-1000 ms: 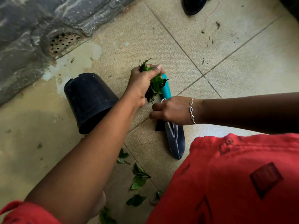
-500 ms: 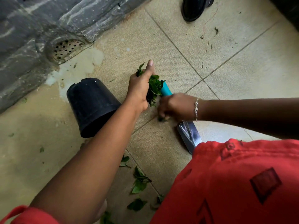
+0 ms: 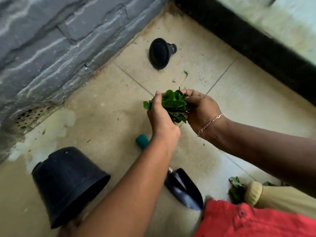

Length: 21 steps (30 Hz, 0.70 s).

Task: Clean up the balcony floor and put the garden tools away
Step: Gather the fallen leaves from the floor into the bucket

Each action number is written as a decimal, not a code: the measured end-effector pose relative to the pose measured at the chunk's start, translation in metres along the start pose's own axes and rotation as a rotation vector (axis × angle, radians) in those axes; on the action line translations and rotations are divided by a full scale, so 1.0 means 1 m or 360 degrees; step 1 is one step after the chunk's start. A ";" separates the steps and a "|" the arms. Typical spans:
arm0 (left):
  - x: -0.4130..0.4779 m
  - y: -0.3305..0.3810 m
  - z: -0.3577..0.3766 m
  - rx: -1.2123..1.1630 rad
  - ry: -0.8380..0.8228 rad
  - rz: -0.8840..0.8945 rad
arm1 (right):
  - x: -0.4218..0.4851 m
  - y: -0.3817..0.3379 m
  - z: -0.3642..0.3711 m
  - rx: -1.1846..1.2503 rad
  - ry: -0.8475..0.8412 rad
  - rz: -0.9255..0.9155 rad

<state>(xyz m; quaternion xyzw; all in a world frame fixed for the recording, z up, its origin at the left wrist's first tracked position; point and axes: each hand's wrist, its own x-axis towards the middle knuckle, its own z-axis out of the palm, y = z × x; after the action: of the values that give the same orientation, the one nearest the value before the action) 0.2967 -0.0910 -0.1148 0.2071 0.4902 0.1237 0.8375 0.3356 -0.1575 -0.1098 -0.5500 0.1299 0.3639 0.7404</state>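
Observation:
A bunch of green leaves (image 3: 173,104) is pressed between both hands above the tiled floor. My left hand (image 3: 159,117) cups it from the left and my right hand (image 3: 201,109), with a thin bracelet on the wrist, cups it from the right. A garden trowel lies on the floor below my arms: its teal handle end (image 3: 142,141) shows left of my left forearm and its dark blade (image 3: 185,189) shows beneath it. The middle of the trowel is hidden by my arm. A black plastic pot (image 3: 68,182) lies on its side at the lower left.
A grey stone wall (image 3: 59,48) with a perforated drain grate (image 3: 29,118) at its foot runs along the left. A small black funnel-shaped object (image 3: 159,53) lies near the far corner. A black ledge (image 3: 256,41) borders the right. More loose leaves (image 3: 236,189) lie at the lower right.
Both hands have lifted off the floor with the leaves between them. My right hand has let go of the trowel, which now lies on the tiles. The view has tilted up.

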 end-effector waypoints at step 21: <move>-0.238 0.099 0.138 0.0419 -0.0127 -0.0026 | -0.182 -0.190 0.084 0.1274 0.0319 -0.0067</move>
<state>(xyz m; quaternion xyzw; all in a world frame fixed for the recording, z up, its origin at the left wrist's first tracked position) 0.3001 -0.1324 0.1744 0.3160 0.4701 0.0430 0.8230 0.3199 -0.1782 0.1650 -0.2539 0.3214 0.2142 0.8868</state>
